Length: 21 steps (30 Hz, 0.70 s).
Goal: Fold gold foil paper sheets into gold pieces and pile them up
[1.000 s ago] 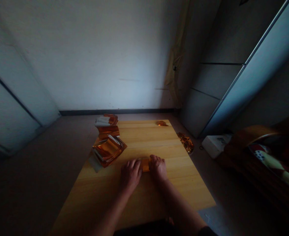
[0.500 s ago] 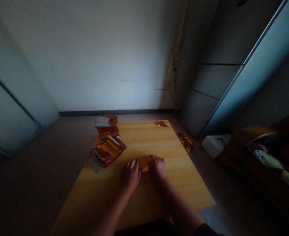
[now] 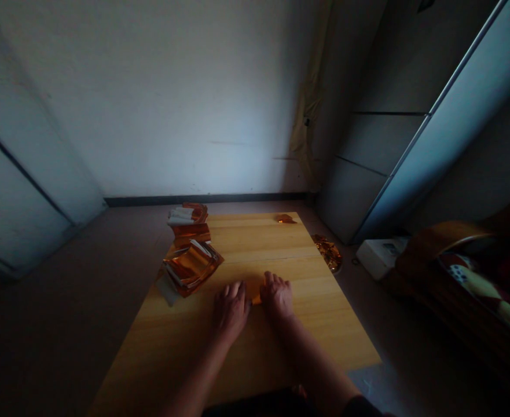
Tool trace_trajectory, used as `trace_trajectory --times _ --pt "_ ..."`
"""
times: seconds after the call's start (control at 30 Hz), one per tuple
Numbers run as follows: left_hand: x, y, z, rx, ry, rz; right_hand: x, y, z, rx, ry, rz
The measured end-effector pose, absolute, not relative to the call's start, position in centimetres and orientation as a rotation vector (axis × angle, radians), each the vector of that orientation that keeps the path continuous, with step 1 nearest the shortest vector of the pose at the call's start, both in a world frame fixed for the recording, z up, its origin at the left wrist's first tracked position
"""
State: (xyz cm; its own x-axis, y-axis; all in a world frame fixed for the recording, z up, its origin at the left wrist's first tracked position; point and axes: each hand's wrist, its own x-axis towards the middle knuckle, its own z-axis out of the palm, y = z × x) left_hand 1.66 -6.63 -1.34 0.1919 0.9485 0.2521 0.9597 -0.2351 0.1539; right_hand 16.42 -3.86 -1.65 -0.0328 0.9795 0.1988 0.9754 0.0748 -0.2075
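Though partly covered, one orange paper [image 3: 255, 293], mid-table between the left hand [image 3: 231, 308] and right hand [image 3: 278, 294], each closed on an end. Table [image 3: 324, 324]: wooden. Farther left: paper stack [image 3: 191, 264]. Far right corner: small folded piece [image 3: 286, 219]. Beyond right edge: shiny heap [image 3: 328, 255].

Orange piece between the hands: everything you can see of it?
The orange piece looks like foil or paper, dull over most of its surface, brighter along its near edge. It lies on the wooden table between the left hand and right hand, which touch and hide its ends. Full outline and folds: unclear.
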Motion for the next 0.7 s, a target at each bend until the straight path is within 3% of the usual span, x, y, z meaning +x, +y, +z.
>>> trace_trajectory --times 0.7 --pt "1.6 -6.9 -0.7 -2.447 -1.986 -0.401 17.2 -4.9 -0.4 -1.902 -2.053 0.142"
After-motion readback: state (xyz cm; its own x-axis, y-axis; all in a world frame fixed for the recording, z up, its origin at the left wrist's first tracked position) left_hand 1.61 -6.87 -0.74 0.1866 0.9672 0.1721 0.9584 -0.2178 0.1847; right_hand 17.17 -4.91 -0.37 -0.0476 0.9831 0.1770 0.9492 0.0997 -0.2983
